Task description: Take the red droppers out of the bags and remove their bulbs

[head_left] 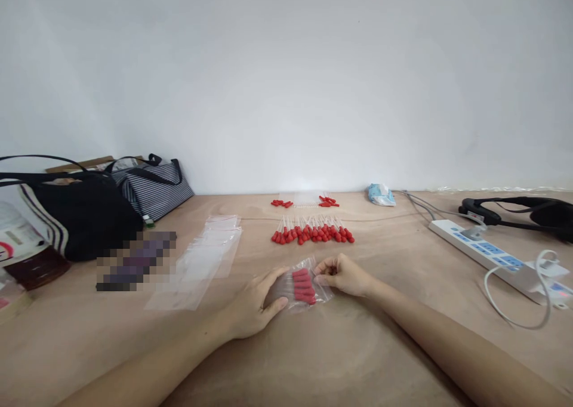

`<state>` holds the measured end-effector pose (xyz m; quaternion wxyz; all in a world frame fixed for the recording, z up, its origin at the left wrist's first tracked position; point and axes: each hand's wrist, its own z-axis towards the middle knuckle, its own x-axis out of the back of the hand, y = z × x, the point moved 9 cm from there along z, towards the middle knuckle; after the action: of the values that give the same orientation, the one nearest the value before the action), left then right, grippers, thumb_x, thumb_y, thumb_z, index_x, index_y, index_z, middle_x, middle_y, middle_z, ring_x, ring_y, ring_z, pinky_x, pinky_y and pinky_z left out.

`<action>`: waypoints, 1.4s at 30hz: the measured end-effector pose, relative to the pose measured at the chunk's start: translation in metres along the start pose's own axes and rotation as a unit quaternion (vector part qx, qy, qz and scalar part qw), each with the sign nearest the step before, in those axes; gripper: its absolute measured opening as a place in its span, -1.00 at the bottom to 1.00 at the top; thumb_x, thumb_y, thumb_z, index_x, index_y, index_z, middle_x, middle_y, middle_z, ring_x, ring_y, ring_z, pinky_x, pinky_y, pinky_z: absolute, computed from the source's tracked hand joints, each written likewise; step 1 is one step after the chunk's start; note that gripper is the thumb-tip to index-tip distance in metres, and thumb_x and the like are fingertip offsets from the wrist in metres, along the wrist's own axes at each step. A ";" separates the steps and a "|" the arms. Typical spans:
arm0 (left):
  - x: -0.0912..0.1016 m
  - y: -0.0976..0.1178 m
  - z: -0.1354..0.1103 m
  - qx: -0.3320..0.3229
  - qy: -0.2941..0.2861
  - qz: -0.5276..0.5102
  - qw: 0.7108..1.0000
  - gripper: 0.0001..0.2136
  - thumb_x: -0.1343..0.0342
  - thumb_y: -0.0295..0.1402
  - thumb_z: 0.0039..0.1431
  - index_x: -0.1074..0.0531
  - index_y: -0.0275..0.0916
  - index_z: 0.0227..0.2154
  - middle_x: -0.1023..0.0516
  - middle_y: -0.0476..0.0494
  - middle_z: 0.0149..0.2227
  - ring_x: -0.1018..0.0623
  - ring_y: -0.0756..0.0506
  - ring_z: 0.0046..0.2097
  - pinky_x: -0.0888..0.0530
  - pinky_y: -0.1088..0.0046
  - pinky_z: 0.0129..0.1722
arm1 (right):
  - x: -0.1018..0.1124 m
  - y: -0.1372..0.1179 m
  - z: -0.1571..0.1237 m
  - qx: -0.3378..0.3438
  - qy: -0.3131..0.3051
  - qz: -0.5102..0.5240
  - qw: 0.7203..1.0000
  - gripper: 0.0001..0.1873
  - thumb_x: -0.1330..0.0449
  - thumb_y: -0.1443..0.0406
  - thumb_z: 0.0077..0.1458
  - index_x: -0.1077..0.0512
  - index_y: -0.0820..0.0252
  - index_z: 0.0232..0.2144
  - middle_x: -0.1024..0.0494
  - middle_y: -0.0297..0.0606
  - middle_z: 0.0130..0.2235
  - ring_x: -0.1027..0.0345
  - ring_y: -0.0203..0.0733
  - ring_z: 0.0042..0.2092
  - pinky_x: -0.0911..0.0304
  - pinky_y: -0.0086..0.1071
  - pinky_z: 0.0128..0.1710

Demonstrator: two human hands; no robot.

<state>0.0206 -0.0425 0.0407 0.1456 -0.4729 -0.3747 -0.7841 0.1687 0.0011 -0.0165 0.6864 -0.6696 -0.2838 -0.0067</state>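
Your left hand (257, 302) lies over the left end of a small clear bag (323, 292) on the desk (358, 347). Its fingers are stretched out, the thumb held apart, and they cover that end of the bag. Your right hand (342, 274) has its fingers pinched together on the bag's right edge. Through the film you can see red bulbs (303, 286) stacked side by side; their stems are hard to make out. Just beyond the bag lies a row of red-bulbed droppers (313, 231), and two smaller heaps sit near the wall. To the left lies a stack of clear bags (206, 258), beside a pixelated patch (134, 261) that hides whatever is there. The power strip (483, 249) is cut off at the right edge.
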 end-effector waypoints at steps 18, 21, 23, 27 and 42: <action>-0.002 -0.005 0.022 -0.026 0.041 -0.030 0.998 -0.75 -0.04 -0.40 0.00 -0.31 -0.23 -0.19 -0.43 -0.13 -0.20 -0.43 -0.09 -0.18 -0.38 0.37 -0.19 | -0.001 -0.041 -0.013 0.099 0.019 -0.103 0.990 -0.53 -0.30 0.29 -0.31 -0.40 0.18 -0.22 -0.31 -0.43 -0.48 -0.08 -0.42 -0.49 -0.05 -0.55 -0.52; -0.003 -0.006 0.022 -0.029 0.005 -0.070 0.997 -0.69 -0.07 -0.37 0.01 -0.28 -0.22 -0.13 -0.41 -0.13 -0.13 -0.41 -0.09 -0.12 -0.35 0.35 -0.12 | -0.002 -0.035 -0.011 0.080 0.001 -0.045 0.996 -0.57 -0.27 0.31 -0.27 -0.36 0.22 -0.24 -0.33 -0.41 -0.45 -0.10 -0.43 -0.50 -0.07 -0.54 -0.52; -0.004 -0.010 0.022 -0.019 -0.021 -0.098 0.995 -0.64 -0.10 -0.36 -0.01 -0.26 -0.20 -0.10 -0.40 -0.11 -0.10 -0.40 -0.09 -0.09 -0.34 0.35 -0.10 | -0.002 -0.028 -0.009 0.063 -0.002 0.015 0.998 -0.57 -0.27 0.30 -0.26 -0.31 0.23 -0.25 -0.35 -0.39 -0.40 -0.10 -0.45 -0.51 -0.08 -0.54 -0.52; -0.006 -0.015 0.020 0.000 -0.047 -0.125 0.991 -0.63 -0.10 -0.38 -0.01 -0.26 -0.20 -0.08 -0.40 -0.10 -0.07 -0.40 -0.08 -0.07 -0.33 0.36 -0.07 | 0.001 -0.033 -0.012 0.092 0.035 -0.043 0.994 -0.70 -0.28 0.29 -0.30 -0.26 0.21 -0.47 -0.28 -0.46 -0.51 -0.07 -0.45 -0.53 -0.02 -0.54 -0.55; -0.008 -0.017 0.020 0.000 -0.057 -0.131 0.990 -0.71 -0.05 -0.38 0.04 -0.30 -0.18 -0.12 -0.42 -0.07 -0.12 -0.41 -0.07 -0.10 -0.32 0.42 -0.09 | -0.001 -0.023 -0.008 0.056 -0.016 -0.003 0.998 -0.75 -0.24 0.40 -0.36 -0.23 0.22 -0.55 -0.30 -0.50 -0.60 -0.10 -0.49 -0.59 -0.04 -0.58 -0.61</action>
<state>0.0273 -0.0174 0.0313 0.0207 -0.4634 -0.4413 -0.7682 0.1623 -0.0092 0.0049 0.7186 -0.6289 -0.2965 0.0176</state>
